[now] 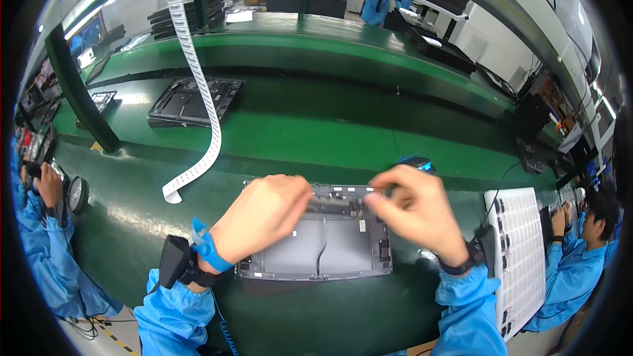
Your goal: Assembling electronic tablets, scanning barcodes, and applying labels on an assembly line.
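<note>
A dark grey laptop chassis part (349,244) lies flat on the green bench, with a thin dark cable running down its middle. Over its far left part is my left hand (267,214), back upward and fingers curled together; what they pinch, if anything, is hidden. My right hand (422,211) hovers at the far right corner, thumb and forefinger bent toward each other; anything between them is too small to make out. Between the hands, small parts line the chassis's far edge. A blue wrist strap (210,250) circles my left wrist.
A long white label strip (203,86) hangs down onto the bench. Another laptop chassis (194,102) lies on the far left. At right stands a white compartment tray (521,257). A blue-and-black object (419,163) sits behind my right hand. Co-workers' sleeves (573,283) show at both sides.
</note>
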### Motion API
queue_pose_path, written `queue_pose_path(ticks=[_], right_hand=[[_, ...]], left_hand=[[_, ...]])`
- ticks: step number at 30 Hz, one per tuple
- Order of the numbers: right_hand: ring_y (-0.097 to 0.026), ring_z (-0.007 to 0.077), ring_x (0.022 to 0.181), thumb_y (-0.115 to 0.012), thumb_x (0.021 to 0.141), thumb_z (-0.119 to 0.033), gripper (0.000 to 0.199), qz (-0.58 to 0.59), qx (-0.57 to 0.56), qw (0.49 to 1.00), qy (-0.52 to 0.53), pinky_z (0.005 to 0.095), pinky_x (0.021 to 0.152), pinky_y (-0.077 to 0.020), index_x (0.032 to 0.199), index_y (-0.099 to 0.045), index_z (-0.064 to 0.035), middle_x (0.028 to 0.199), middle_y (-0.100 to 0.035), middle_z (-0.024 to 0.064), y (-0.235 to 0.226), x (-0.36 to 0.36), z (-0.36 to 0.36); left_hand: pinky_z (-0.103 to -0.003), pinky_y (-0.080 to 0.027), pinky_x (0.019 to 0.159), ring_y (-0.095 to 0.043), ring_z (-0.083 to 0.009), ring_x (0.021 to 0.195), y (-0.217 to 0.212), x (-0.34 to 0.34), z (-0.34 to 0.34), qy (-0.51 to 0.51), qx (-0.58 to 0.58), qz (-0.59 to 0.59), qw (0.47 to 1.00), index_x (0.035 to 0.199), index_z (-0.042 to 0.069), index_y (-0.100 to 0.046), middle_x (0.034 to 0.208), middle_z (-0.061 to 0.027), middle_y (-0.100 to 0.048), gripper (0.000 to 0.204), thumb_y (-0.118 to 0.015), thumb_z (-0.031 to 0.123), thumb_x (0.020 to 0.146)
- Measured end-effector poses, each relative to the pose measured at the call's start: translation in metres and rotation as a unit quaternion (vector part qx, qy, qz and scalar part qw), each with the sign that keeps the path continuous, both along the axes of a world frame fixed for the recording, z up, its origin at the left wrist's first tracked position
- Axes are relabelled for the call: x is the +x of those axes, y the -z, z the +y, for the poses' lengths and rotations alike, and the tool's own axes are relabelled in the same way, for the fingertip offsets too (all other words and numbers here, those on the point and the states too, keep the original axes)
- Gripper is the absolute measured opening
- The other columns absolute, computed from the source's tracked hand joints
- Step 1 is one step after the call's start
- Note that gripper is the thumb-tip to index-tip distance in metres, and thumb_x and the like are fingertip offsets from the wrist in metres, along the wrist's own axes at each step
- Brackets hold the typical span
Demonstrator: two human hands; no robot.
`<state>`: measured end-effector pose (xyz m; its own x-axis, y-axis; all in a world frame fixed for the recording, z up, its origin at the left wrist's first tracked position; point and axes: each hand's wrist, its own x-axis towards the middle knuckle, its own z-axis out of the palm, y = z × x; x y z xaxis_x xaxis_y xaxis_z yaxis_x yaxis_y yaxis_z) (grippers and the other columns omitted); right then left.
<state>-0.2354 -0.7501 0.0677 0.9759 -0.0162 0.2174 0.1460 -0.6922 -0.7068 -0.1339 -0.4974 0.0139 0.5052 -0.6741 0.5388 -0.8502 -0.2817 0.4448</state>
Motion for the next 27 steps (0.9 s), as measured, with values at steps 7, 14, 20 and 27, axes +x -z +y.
queue_pose_path(ticks=[7, 14, 20, 27], right_hand=[[-0.063, 0.0102, 0.056, -0.074, 0.095, -0.013, 0.028, 0.135, 0.121, 0.982, -0.052, 0.0292, 0.055, -0.0473, 0.114, -0.071, 0.0068, 0.075, -0.072, 0.0096, 0.056, 0.040, -0.001], [-0.054, 0.0073, 0.052, -0.073, 0.094, -0.006, 0.023, 0.058, 0.154, 0.986, -0.038, 0.0286, 0.054, -0.0438, 0.115, -0.077, 0.0024, 0.071, -0.070, 0.0082, 0.086, 0.039, -0.005], [-0.056, 0.0114, 0.054, -0.073, 0.092, -0.005, 0.020, -0.008, 0.148, 0.988, -0.038, 0.0303, 0.054, -0.0446, 0.111, -0.078, 0.0014, 0.078, -0.070, 0.0104, 0.091, 0.038, -0.005], [-0.059, 0.0149, 0.058, -0.073, 0.090, -0.003, 0.021, -0.017, 0.134, 0.989, -0.061, 0.0317, 0.056, -0.0453, 0.110, -0.078, 0.0012, 0.081, -0.069, 0.0122, 0.091, 0.038, -0.009]], left_hand=[[-0.038, -0.051, 0.054, -0.068, -0.0256, 0.055, -0.004, 0.006, 0.000, -0.044, 0.012, 0.152, 0.987, 0.099, -0.004, -0.068, 0.068, -0.0155, -0.067, 0.012, -0.065, 0.008, 0.099], [-0.041, -0.051, 0.058, -0.066, -0.0324, 0.061, 0.006, 0.004, 0.002, -0.051, 0.070, 0.037, 0.996, 0.106, -0.001, -0.074, 0.074, -0.0173, -0.069, 0.018, -0.069, 0.007, 0.091], [-0.047, -0.046, 0.091, -0.059, -0.0313, 0.109, -0.005, -0.013, -0.006, -0.115, 0.148, -0.145, 0.971, 0.118, 0.003, -0.072, 0.114, -0.0098, -0.066, 0.042, -0.080, 0.010, 0.078], [-0.059, -0.034, 0.120, -0.040, -0.0424, 0.148, -0.007, -0.023, -0.014, -0.060, 0.219, -0.067, 0.971, 0.152, 0.006, -0.050, 0.157, -0.0210, -0.044, 0.107, -0.096, 0.041, 0.062]])
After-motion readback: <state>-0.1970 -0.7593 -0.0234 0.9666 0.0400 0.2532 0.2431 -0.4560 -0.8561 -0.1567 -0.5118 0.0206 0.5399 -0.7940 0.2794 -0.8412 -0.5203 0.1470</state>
